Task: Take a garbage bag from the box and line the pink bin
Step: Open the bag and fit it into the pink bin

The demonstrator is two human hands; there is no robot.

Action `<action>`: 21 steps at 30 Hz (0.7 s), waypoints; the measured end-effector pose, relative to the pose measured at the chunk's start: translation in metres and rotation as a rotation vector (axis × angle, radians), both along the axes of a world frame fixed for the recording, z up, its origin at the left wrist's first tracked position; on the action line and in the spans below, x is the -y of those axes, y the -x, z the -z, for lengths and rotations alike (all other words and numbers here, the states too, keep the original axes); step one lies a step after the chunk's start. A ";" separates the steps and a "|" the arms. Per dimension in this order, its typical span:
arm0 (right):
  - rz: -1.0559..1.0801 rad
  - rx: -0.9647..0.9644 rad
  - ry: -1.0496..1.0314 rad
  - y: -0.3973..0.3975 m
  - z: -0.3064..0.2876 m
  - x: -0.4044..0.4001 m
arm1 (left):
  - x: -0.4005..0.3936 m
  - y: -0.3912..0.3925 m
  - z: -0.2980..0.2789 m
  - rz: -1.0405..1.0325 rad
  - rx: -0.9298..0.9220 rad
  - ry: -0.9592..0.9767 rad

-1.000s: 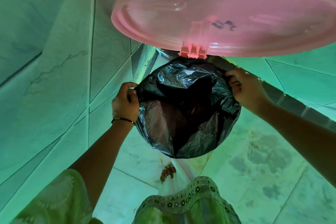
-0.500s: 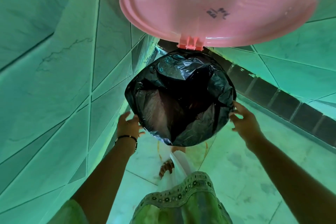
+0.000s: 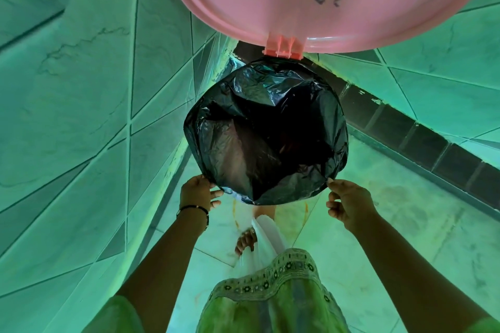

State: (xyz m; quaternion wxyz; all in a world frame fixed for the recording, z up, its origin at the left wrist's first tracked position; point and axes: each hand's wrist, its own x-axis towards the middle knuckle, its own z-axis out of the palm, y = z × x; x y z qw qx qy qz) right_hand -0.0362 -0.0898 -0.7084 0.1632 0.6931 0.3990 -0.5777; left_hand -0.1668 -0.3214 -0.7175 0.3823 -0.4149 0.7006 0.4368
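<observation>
Bag (image 3: 266, 132) now covers the bin's rim; both hands, left (image 3: 198, 192) and right (image 3: 349, 204), have dropped to its lower edge, grips pinching plastic.

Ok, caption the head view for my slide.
Both hands, left hand and right hand, tuck the black bag at the bin's near rim, pink lid open.

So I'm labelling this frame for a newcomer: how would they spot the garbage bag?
Start at the big pink lid raised at the top. Just below its hinge, the garbage bag covers the round bin mouth, between the left hand and right hand. It is the only glossy, crinkled black thing.
</observation>
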 end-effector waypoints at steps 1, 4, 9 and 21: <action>0.015 0.019 0.009 0.001 0.002 -0.001 | 0.001 -0.001 0.002 -0.051 0.031 0.002; 0.087 0.077 0.077 0.012 0.010 -0.008 | 0.000 -0.002 0.004 -0.170 0.124 -0.048; 0.240 0.047 0.118 0.037 0.006 -0.024 | -0.005 0.006 0.002 -0.254 0.181 -0.059; -0.171 -0.065 -0.298 0.063 -0.005 -0.015 | -0.017 0.018 -0.016 -0.158 0.053 -0.092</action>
